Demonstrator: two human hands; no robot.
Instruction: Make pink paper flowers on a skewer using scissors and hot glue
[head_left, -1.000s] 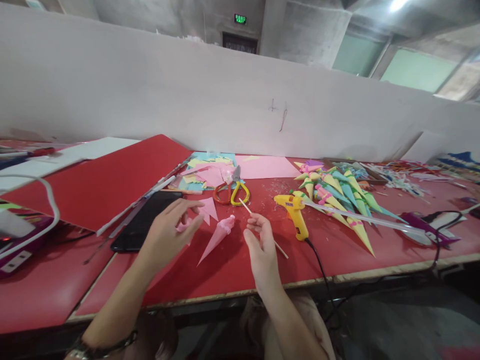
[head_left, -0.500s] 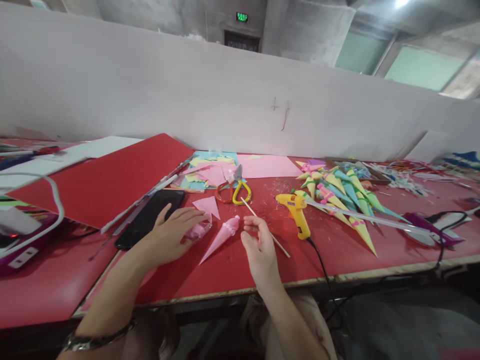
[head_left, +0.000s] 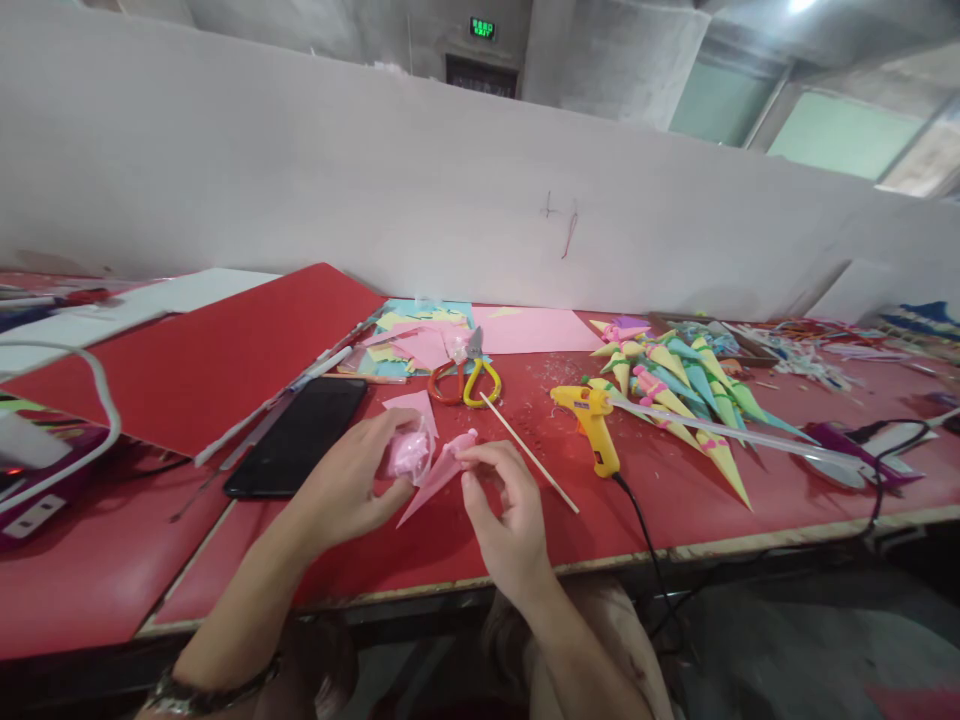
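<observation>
My left hand (head_left: 352, 480) curls round a small clear plastic bag of shiny pink pieces (head_left: 409, 456), thumb on the near side and fingers over the top. Just right of it a pink paper cone (head_left: 433, 488) with a ruffled trim and a small knob lies on the red table, its point towards me. My right hand (head_left: 510, 515) is beside the cone's wide end; the bent fingertips overlap its edge, thumb and forefinger apart. Behind the bag lies a flat pink paper piece (head_left: 414, 404), partly covered.
A thin wooden stick (head_left: 531, 455) lies beyond my right hand, near scissors (head_left: 465, 380) with red and yellow handles. A yellow glue gun (head_left: 596, 432) rests to the right, before a pile of coloured cones (head_left: 686, 385). A black phone (head_left: 296, 440) is at left.
My left hand has closed round the plastic bag, which now shows more of its pink contents. My right hand has moved left to the cone's wide end.
</observation>
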